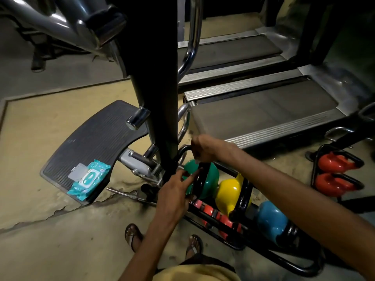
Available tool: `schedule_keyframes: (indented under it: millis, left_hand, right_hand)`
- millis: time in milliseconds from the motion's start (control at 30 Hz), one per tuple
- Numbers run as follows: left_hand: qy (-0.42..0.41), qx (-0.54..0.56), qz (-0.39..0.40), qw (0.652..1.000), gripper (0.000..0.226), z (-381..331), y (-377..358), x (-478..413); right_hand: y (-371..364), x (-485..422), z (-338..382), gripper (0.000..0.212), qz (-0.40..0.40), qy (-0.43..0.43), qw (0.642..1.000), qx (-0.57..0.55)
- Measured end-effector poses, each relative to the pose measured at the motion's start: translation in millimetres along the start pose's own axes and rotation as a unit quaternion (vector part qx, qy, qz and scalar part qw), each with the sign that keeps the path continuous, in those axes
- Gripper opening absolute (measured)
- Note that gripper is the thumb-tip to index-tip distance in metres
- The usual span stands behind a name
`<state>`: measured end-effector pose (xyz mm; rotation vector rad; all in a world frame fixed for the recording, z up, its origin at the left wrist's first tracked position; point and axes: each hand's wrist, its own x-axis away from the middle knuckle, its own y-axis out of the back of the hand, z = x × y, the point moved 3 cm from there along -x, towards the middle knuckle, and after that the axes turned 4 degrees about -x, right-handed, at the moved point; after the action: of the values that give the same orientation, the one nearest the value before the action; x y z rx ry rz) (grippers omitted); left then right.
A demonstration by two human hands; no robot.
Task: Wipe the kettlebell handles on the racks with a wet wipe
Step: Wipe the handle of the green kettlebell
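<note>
A green kettlebell [212,176] with a black handle [199,179] sits at the left end of a low black rack [284,262]. Beside it stand a yellow kettlebell [226,195] and a blue kettlebell [271,220]. My right hand [205,148] is curled at the top of the green kettlebell's handle, next to the rack's end loop. A small pale bit of wet wipe [196,160] shows under its fingers. My left hand [175,191] lies lower, with straight fingers touching the side of the same handle.
An open pack of wet wipes [89,179] lies on a black footplate [91,142] at the left. A thick black machine post [156,78] rises just left of the rack. Treadmills [263,110] lie behind it. A second rack holds two red kettlebells [334,173] at the right. Small dumbbells [213,211] sit under the kettlebells.
</note>
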<state>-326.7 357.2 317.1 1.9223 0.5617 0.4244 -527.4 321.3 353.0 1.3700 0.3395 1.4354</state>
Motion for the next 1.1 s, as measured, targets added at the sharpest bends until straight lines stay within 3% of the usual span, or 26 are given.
schedule_keyframes:
  millis: [300, 533, 633, 767, 900, 1100]
  left_hand:
    - [0.021, 0.064, -0.003, 0.998, 0.109, 8.6, -7.1, 1.1]
    - [0.037, 0.085, -0.029, 0.995, 0.109, 15.7, -2.1, -3.7]
    - [0.034, 0.101, -0.024, 0.994, 0.116, 16.9, -1.3, -3.2]
    - [0.039, 0.1, -0.004, 0.994, 0.129, 18.8, -0.8, -7.5]
    - [-0.005, 0.109, 0.041, 0.993, 0.12, 25.6, 2.8, -13.4]
    - [-0.075, 0.081, 0.085, 0.99, 0.109, 37.6, 12.4, -27.9]
  right_hand:
    - [14.5, 11.3, -26.7, 0.018, -0.154, 0.013, 0.988, -0.015]
    - [-85.1, 119.4, 30.1, 0.019, -0.194, 0.225, 0.955, -0.008]
    - [-69.2, 88.4, 3.5, 0.022, -0.272, 0.15, 0.95, -0.043]
    - [-37.4, 59.0, -26.4, 0.011, -0.377, 0.048, 0.915, -0.133]
    - [-75.7, 81.6, 14.2, 0.017, -0.366, 0.08, 0.925, -0.061]
    - [-143.0, 112.1, 43.5, 0.019, -0.384, 0.109, 0.913, -0.088]
